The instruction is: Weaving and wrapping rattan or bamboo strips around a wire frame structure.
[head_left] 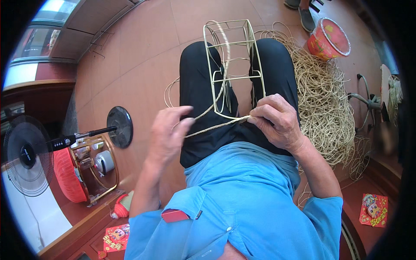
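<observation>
A wire frame (237,79), pale and box-shaped with thin rods, rests upright between my knees. My right hand (277,121) is closed at its near corner, pinching a light twisted cord (216,127) against the rod. From that corner the cord runs left to my left hand (167,132), which is slightly blurred; its fingers curl around the cord. Another stretch of cord rises from the left hand, crosses the frame and arches over its far end. The fingertips of the left hand are partly smeared.
A large heap of loose cord (323,104) lies on the floor to my right, with a red patterned bucket (323,43) behind it. A standing fan (30,156) and its round black base (120,127) are at left. Another person's shoe (307,20) shows at the top.
</observation>
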`<act>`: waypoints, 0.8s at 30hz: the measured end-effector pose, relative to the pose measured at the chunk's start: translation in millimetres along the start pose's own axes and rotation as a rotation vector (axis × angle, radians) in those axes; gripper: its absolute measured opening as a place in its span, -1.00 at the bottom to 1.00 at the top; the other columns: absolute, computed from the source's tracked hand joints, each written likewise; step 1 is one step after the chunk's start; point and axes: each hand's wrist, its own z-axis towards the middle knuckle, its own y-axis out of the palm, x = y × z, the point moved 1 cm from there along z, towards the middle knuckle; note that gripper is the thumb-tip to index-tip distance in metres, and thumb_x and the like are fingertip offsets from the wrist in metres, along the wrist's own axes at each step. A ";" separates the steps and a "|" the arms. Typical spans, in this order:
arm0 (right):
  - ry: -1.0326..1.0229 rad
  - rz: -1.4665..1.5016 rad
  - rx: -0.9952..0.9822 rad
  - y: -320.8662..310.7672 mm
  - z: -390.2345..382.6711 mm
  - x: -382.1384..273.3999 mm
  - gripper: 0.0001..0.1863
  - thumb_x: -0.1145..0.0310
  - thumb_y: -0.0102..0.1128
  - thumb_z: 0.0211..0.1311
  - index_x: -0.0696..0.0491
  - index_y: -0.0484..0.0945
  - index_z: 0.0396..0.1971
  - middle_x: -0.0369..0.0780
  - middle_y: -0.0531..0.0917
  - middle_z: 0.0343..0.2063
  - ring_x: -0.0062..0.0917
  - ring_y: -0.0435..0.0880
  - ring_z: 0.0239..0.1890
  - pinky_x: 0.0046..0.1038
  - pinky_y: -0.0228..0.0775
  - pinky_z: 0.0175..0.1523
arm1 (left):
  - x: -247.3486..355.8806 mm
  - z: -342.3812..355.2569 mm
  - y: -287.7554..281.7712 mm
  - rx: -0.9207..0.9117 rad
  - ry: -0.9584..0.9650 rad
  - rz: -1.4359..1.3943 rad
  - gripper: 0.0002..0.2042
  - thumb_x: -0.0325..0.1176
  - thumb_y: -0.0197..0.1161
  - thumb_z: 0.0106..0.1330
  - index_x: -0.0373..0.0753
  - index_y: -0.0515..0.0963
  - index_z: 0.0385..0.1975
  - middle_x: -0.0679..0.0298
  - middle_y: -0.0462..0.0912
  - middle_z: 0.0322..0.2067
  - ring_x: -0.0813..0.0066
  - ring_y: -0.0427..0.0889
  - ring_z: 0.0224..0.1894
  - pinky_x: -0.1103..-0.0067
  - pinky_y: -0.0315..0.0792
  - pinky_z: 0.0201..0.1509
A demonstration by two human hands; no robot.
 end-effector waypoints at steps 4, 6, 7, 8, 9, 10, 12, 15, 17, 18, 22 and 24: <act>0.011 0.023 -0.013 2.5 1.6 1.0 -0.81 0.37 0.62 0.26 0.02 0.71 -0.30 -0.26 0.65 -0.28 -0.33 0.67 -0.25 -0.29 0.55 -0.13 | -3.8 3.2 31.3 0.021 0.111 0.036 -0.86 -0.33 0.40 0.52 -0.25 0.75 -0.12 0.13 0.77 -0.23 0.10 0.72 -0.11 0.25 0.52 0.03; 0.016 0.017 0.005 0.3 -0.4 0.9 -0.82 0.36 0.61 0.28 0.02 0.70 -0.30 -0.26 0.65 -0.29 -0.33 0.66 -0.26 -0.29 0.54 -0.13 | -23.4 -3.5 21.5 0.042 0.084 0.094 -0.85 -0.32 0.37 0.54 -0.28 0.72 -0.19 0.12 0.73 -0.29 0.09 0.69 -0.17 0.24 0.50 -0.02; 0.008 0.018 0.013 -1.3 -0.3 0.3 -0.82 0.35 0.60 0.29 0.02 0.70 -0.31 -0.26 0.65 -0.29 -0.32 0.65 -0.27 -0.29 0.53 -0.14 | -38.7 -10.5 9.6 0.076 0.046 0.155 -0.82 -0.32 0.34 0.56 -0.31 0.69 -0.26 0.12 0.70 -0.35 0.08 0.65 -0.22 0.23 0.48 -0.08; 0.021 0.013 0.031 -4.0 -1.2 0.3 -0.82 0.35 0.60 0.29 0.02 0.70 -0.31 -0.26 0.65 -0.29 -0.32 0.65 -0.27 -0.29 0.53 -0.14 | -62.3 -19.5 -0.5 0.037 -0.111 0.171 -0.76 -0.27 0.27 0.60 -0.29 0.68 -0.28 0.08 0.69 -0.35 0.04 0.66 -0.21 0.20 0.48 -0.03; 0.013 0.010 0.020 -4.5 -0.3 -0.3 -0.82 0.35 0.59 0.30 0.02 0.70 -0.31 -0.26 0.64 -0.30 -0.32 0.64 -0.28 -0.29 0.53 -0.14 | -93.6 -35.5 -15.5 0.002 -0.276 0.197 -0.71 -0.22 0.21 0.65 -0.27 0.66 -0.30 0.04 0.68 -0.34 0.01 0.66 -0.19 0.17 0.49 0.01; 0.003 0.007 0.008 -3.8 0.4 -0.6 -0.83 0.34 0.58 0.31 0.01 0.70 -0.31 -0.27 0.63 -0.31 -0.32 0.63 -0.28 -0.29 0.52 -0.15 | -135.8 -56.3 -31.0 -0.032 -0.362 0.261 -0.64 -0.14 0.15 0.67 -0.29 0.63 -0.32 0.01 0.68 -0.33 -0.06 0.66 -0.18 0.13 0.48 0.02; 0.005 0.006 0.017 -2.2 0.0 0.1 -0.83 0.34 0.58 0.31 0.01 0.69 -0.31 -0.27 0.63 -0.31 -0.33 0.63 -0.29 -0.29 0.52 -0.15 | -217.3 -101.4 -63.0 -0.091 -0.555 0.381 -0.54 -0.02 0.07 0.68 -0.33 0.64 -0.28 -0.04 0.74 -0.24 -0.17 0.68 -0.08 0.07 0.49 0.06; -0.011 0.026 0.007 2.0 1.0 -0.6 -0.83 0.35 0.57 0.30 0.01 0.68 -0.31 -0.27 0.62 -0.31 -0.33 0.62 -0.30 -0.29 0.52 -0.16 | -341.2 -212.2 -138.2 -0.116 -0.827 0.608 -0.46 0.10 0.03 0.65 -0.31 0.74 -0.05 -0.13 0.81 0.02 -0.27 0.72 0.16 0.01 0.53 0.20; -0.027 0.044 -0.001 6.0 2.5 1.5 -0.83 0.36 0.58 0.29 0.01 0.68 -0.31 -0.27 0.62 -0.31 -0.33 0.62 -0.30 -0.29 0.52 -0.16 | -384.1 -287.5 -202.5 -0.201 -1.109 0.854 -0.33 0.16 0.00 0.57 -0.39 0.80 0.03 -0.28 0.78 0.09 -0.29 0.73 0.25 -0.09 0.50 0.33; -0.031 0.065 0.004 9.3 2.9 4.2 -0.82 0.36 0.58 0.29 0.01 0.68 -0.31 -0.27 0.62 -0.31 -0.33 0.62 -0.30 -0.29 0.52 -0.16 | -402.8 -333.4 -247.3 -0.063 -1.276 0.863 -0.32 0.17 0.08 0.49 -0.45 0.80 0.02 -0.32 0.76 0.14 -0.25 0.70 0.32 -0.02 0.50 0.39; 0.009 0.025 0.017 -3.1 -2.4 2.1 -0.82 0.36 0.58 0.29 0.01 0.68 -0.33 -0.27 0.62 -0.32 -0.34 0.62 -0.30 -0.30 0.52 -0.16 | -404.8 -367.0 -325.3 0.811 -1.614 0.198 -0.41 -0.09 0.20 0.39 -0.57 0.73 0.11 -0.20 0.86 0.04 -0.07 0.83 0.16 0.15 0.63 0.22; -0.009 0.048 0.031 -2.4 -0.6 1.4 -0.82 0.36 0.58 0.29 0.02 0.68 -0.33 -0.27 0.62 -0.33 -0.33 0.62 -0.30 -0.30 0.52 -0.17 | -397.5 -380.2 -374.4 0.587 -1.649 0.565 -0.54 -0.14 0.24 0.39 -0.53 0.76 -0.12 -0.13 0.87 -0.18 0.00 0.85 -0.11 0.15 0.63 -0.02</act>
